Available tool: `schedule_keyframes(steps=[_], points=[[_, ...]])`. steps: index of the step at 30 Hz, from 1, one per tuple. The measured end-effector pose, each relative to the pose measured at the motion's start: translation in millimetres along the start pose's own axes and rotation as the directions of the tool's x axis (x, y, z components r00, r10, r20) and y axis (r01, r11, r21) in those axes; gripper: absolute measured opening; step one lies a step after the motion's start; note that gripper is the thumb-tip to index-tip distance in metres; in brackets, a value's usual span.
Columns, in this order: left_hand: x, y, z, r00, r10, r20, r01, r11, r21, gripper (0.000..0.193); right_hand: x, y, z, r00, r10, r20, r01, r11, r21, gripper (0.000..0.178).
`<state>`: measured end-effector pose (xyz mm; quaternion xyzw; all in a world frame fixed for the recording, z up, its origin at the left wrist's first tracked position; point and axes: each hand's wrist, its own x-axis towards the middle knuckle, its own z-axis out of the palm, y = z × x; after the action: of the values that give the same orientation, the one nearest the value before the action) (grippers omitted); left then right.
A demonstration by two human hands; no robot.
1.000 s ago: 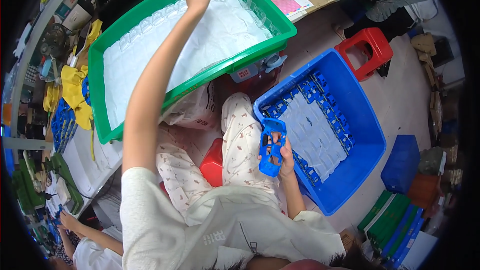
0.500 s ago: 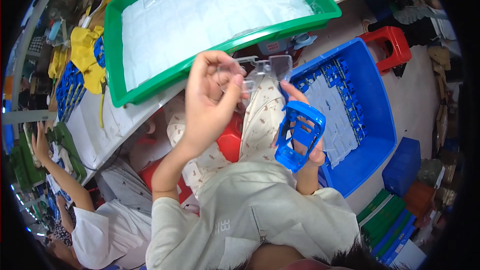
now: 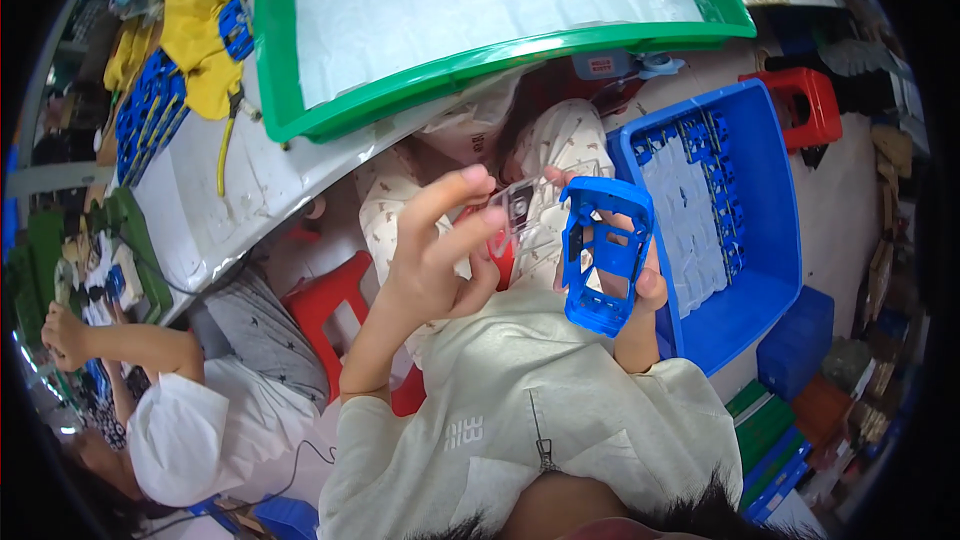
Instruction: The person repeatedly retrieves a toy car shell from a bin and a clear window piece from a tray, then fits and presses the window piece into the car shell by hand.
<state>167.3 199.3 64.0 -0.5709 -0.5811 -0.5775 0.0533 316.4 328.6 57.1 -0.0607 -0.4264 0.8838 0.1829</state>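
In my right hand (image 3: 648,285) is a blue plastic toy-car body shell (image 3: 608,314) with window-like openings, held upright, the thumb along its right edge. A clear plastic part (image 3: 520,210) with a thin frame shape lies just left of the shell. A fingertip of my right hand touches its upper edge, and its right end passes close to or behind the shell. My left hand (image 3: 435,255) is beside the clear part's left end, fingers bent and apart. One left fingertip is at or against its edge; whether it presses there is hard to see.
A green tray (image 3: 430,70) lined with white padding stands on the table ahead. To my right, a blue bin (image 3: 765,240) holds blue parts and white wrap. Red stools (image 3: 345,305) stand below and behind. A co-worker (image 3: 215,430) sits at left beside yellow cloth (image 3: 205,40).
My left fingers have loosened from around the clear part. The part has come lower and nearer the blue shell, which has turned more upright. The whole view has shifted.
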Motion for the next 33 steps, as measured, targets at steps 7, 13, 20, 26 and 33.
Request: schedule_keyframes(steps=[7,13,20,26,33], points=[[-30.8,9.6,-39.9,0.930,0.300,0.214,-0.368,0.767,0.525,0.017,-4.6,35.2,5.6,0.971,0.221,0.094,-0.231,0.967,0.109,0.079],[-50.1,10.4,-50.8,0.978,0.075,0.193,-0.182,0.758,0.626,0.015,1.5,43.2,11.9,0.975,0.223,0.021,-0.223,0.961,0.163,0.083],[-55.1,-32.6,-56.5,0.952,-0.289,-0.105,0.233,0.457,0.858,0.017,-10.9,47.0,-10.9,0.979,0.143,-0.147,-0.114,0.976,0.185,0.073],[-71.5,-19.0,-40.1,0.942,-0.298,0.153,0.065,0.611,0.789,0.014,-7.9,48.0,-10.6,0.982,0.170,-0.078,-0.153,0.971,0.181,0.074],[-76.3,-48.1,-37.6,0.921,-0.357,0.156,0.118,0.636,0.762,0.004,-5.3,54.2,-16.2,0.981,0.194,-0.021,-0.188,0.967,0.171,0.076]])
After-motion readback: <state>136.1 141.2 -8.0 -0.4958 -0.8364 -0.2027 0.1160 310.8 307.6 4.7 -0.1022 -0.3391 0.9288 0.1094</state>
